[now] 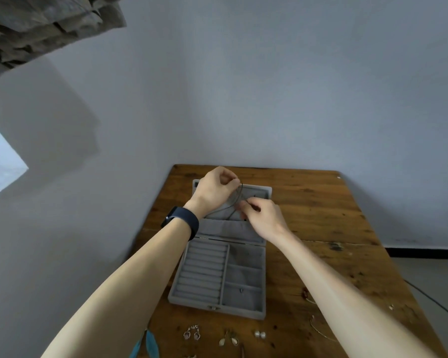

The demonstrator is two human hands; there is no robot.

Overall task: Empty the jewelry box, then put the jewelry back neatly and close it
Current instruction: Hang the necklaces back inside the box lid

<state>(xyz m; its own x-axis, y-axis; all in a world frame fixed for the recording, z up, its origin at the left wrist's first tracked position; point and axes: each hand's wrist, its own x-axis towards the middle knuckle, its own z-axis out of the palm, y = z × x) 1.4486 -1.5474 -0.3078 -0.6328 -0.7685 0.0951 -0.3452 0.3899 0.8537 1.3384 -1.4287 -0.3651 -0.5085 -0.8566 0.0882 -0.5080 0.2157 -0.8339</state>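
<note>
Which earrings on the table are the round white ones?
The pearl earrings, rightmost of the three pairs in front of the jewelry box. They are plain white balls; the other two pairs dangle and aren't round.

both forearms are bare, with no sleeves in view. the left hand (214, 188) has a dark navy smartwatch (183, 222) strapped on its wrist, a wide smooth band with a black rectangular face. the right hand (265, 218) wears nothing, no rings showing.
</note>
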